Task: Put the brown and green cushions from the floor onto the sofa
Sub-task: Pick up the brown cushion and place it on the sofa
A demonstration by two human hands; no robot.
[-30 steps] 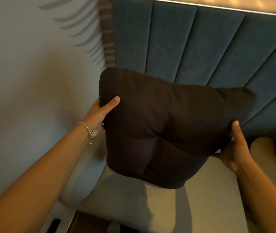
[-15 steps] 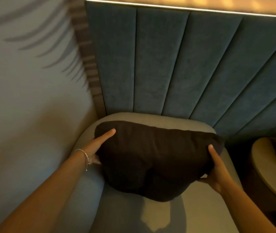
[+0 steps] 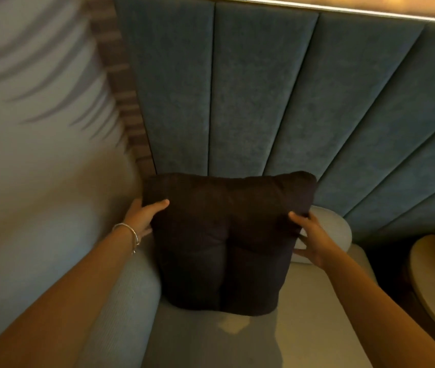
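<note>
Blue padded wall panels [image 3: 264, 102], grey sofa [image 3: 317, 301] w/ brown cushion [image 3: 224, 243] upright.
Dark, creased down the middle; left hand [image 3: 142, 216] & right hand [image 3: 309, 235] grip its sides.

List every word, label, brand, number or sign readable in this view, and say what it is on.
None: no readable text shows anywhere. The brown cushion, the sofa, the padded wall panels and the bracelet carry no visible lettering or labels.
</note>
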